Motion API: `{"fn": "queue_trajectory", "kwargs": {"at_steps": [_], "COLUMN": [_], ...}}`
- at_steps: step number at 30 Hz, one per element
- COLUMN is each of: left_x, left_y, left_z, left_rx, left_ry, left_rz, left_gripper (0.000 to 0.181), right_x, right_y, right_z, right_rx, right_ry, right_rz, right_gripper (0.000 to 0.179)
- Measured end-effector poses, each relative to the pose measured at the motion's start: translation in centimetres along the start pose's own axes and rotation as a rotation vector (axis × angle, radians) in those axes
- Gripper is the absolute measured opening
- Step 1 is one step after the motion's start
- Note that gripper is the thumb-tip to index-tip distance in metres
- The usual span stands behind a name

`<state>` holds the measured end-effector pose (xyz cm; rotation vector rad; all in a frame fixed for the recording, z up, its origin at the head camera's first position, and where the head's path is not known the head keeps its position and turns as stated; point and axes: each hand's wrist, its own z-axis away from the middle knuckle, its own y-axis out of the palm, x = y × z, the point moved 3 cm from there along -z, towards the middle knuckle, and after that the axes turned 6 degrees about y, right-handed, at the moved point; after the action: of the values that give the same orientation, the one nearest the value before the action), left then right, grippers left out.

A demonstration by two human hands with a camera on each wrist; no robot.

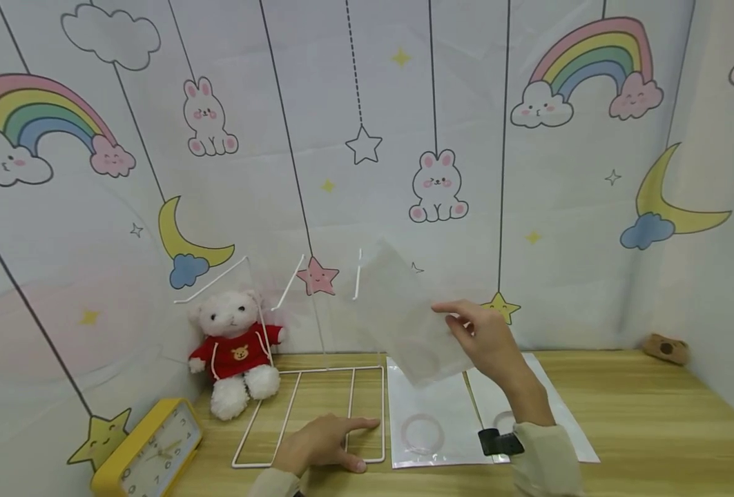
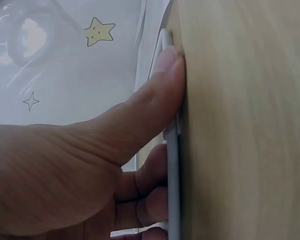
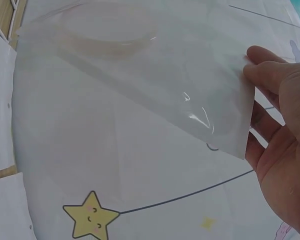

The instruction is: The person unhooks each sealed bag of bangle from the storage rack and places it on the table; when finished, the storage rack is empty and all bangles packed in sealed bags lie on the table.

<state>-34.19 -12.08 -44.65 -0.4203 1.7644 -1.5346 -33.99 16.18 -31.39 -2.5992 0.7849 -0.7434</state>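
Right hand pinches edge of tilted translucent pouch between thumb and fingers, above white sheets beside white wire rack. Pale ring apparently inside; film blurs it. Left hand rests on rack base, index finger and thumb extended, gripping nothing. Good practice: firm edge pinch, pouch kept level, light steadying pressure on rack.

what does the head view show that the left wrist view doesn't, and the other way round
Only the head view shows the white teddy bear in its red top and the yellow clock. Only the left wrist view shows the lower fingers beneath the thumb. Both show the left hand, white wire rack and wooden tabletop.
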Motion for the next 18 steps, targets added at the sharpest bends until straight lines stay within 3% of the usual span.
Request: {"fn": "queue_trajectory", "kwargs": {"at_steps": [18], "left_x": [0.2], "left_y": [0.2], "left_z": [-0.1], "left_rx": [0.003], "left_ry": [-0.015], "left_rz": [0.012], "left_gripper": [0.071], "right_x": [0.6], "right_y": [-1.7], "right_z": [-0.2], "right_rx": [-0.065], "right_ry": [-0.038], "right_rz": [-0.004], "right_gripper": [0.031]}}
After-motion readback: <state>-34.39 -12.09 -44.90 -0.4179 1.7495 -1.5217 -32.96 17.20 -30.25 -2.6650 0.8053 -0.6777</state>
